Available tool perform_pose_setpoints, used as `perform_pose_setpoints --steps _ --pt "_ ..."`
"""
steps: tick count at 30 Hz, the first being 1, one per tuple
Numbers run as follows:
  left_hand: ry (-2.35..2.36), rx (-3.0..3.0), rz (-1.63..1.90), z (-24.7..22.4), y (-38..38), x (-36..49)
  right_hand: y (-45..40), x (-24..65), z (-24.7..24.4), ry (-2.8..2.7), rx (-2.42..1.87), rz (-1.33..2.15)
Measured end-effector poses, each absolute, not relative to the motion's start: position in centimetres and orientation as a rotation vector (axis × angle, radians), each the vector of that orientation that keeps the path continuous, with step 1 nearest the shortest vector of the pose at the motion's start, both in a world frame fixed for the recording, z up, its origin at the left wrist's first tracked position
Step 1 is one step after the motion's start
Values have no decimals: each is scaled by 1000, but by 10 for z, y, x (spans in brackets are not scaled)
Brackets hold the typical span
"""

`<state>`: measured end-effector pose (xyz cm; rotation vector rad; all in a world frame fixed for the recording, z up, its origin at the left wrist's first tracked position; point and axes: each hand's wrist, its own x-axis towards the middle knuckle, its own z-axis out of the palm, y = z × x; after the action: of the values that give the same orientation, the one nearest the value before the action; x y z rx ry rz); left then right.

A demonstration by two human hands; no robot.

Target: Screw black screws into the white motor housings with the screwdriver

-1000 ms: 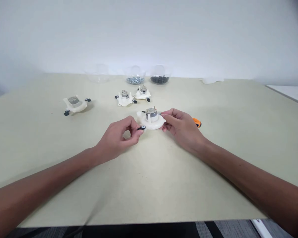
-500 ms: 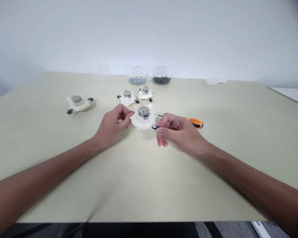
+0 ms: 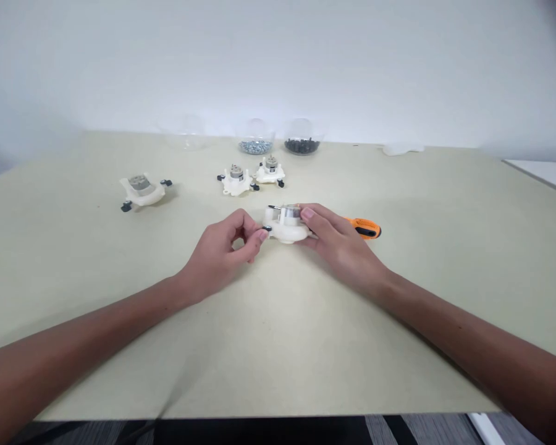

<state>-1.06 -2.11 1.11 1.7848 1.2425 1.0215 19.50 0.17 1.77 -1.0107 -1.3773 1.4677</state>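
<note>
My right hand is closed round the right side of a white plastic motor mount, its thumb against the silver motor that sits in it. My left hand pinches a small black rubber foot at the mount's left side between thumb and finger. Behind the right hand lies a screwdriver with an orange and black handle; its shaft passes behind the mount and the tip shows at the left. The mount's right side is covered by my fingers.
Two similar motor mounts stand beyond my hands, and another motor mount is at the left. At the back are a bowl of silver screws, a bowl of black pieces, a clear bowl and a white flat item.
The motor mount has moved right and turned. My right hand has gone from pinching its right black foot to gripping the body and motor. My left hand has shifted right and slightly nearer.
</note>
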Motion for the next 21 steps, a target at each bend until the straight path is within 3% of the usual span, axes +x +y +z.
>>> perform_pose_setpoints --steps 4,8,21 --pt "1144 1662 1025 13 -24 -8 1 194 19 -1363 -928 1673" --pt "1132 1609 1007 17 -27 -6 3 196 17 -1417 -898 1660" --pt "1449 1981 1091 16 -26 -6 -13 193 22 -1610 -1243 1030"
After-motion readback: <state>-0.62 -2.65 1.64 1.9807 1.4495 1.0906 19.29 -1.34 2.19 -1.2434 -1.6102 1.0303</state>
